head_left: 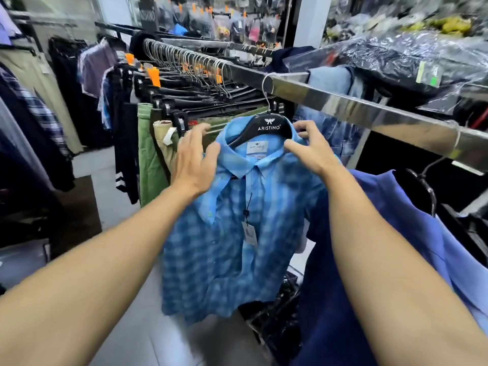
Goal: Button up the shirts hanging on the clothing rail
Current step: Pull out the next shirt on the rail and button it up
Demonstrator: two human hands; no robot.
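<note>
— While hanging from the chrome clothing rail (369, 112) at the centre of the frame, what is the blue checked shirt (219, 249) showing?

— It is hanging on a black hanger (272, 126) lettered ARISTINO, its collar spreading open and a price tag (249, 233) dangling on a cord down the front. Whether the placket is buttoned lower down, motion blur is making it impossible to tell.

— And the hands?

— They are working apart, one on each side of the collar. The left hand (194, 157) is lying on the shirt's shoulder at centre left, fingers extended, thumb touching the collar. The right hand (307, 146) is curling its fingers and thumb round the collar and shoulder just beside the hanger.

— What is surrounding the shirt?

— A dark navy garment (324, 299) is hanging just beside it at lower right, with a lighter blue shirt (422, 233) beyond, on a dark hanger. To the left, green trousers (149, 159) are hanging from a row of clip hangers (200, 72) carrying orange tags, running toward the upper left. Plastic-wrapped dark clothing (412, 56) is lying stacked at upper right, above the rail.
</note>
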